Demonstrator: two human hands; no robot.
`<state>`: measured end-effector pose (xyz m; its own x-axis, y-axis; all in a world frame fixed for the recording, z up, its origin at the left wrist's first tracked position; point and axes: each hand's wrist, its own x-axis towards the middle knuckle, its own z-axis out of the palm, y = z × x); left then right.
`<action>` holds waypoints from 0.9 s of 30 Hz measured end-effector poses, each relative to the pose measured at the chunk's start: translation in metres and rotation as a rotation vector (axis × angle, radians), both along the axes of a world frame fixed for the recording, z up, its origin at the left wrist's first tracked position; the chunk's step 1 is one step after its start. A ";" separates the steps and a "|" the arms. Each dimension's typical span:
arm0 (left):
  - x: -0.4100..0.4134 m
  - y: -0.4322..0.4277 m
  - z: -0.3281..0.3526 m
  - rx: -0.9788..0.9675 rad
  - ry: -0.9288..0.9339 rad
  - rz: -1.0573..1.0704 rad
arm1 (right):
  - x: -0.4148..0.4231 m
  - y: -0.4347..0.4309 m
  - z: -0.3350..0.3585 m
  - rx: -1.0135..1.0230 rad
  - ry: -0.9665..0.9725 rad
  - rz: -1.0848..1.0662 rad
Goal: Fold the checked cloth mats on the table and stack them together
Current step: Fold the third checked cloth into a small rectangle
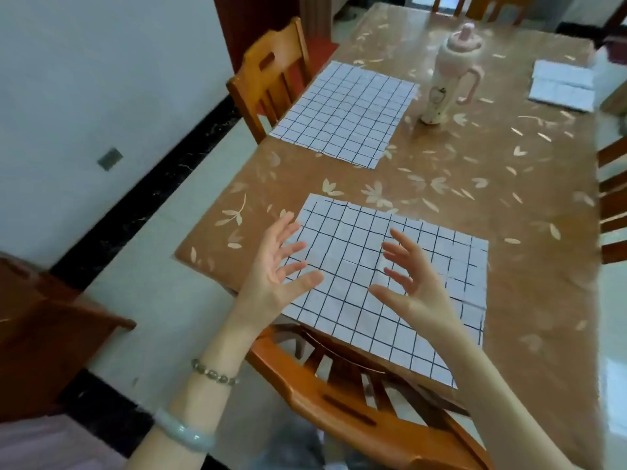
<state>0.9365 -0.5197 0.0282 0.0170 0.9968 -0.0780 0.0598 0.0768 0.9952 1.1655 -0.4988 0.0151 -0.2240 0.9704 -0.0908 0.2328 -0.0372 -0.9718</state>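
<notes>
Presently one capped bottle [448, 76] stands far on the table [509, 184]; its contents cannot be seen. Two checked mats lie flat and well apart, the near mat [356, 239] reaching the near edge above a chair [339, 398], the far mat [346, 110] at the left edge, and one folded checked pile [559, 84] lies far right. The left hand [278, 269] and right hand [414, 276] hover over the near mat, fingers spread, grasping nothing; bare tabletop lies right of both mats.

Bare brown leaf-patterned desk [475, 184] lies open between the near white checked cloth mat [356, 245] and the far checked mat [346, 113]. An orange wooden chair back [339, 401] blocks the near edge; a cream-and-pink handled bottle [448, 79] stands just right of the far checked mat.
</notes>
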 end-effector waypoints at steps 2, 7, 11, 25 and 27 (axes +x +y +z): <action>-0.009 0.017 -0.003 -0.014 -0.010 -0.065 | -0.005 0.003 0.001 0.005 -0.024 -0.047; -0.016 0.059 -0.012 -0.036 0.024 -0.217 | -0.001 0.010 0.001 0.007 -0.052 -0.177; -0.004 0.084 -0.021 -0.066 0.052 -0.297 | 0.013 0.019 -0.006 -0.020 -0.067 -0.239; 0.008 0.193 -0.105 -0.270 0.550 -0.307 | 0.120 0.093 -0.080 -0.151 -0.225 -0.357; -0.002 0.222 -0.119 -0.206 0.757 -0.301 | 0.144 0.116 -0.099 -0.176 -0.336 -0.429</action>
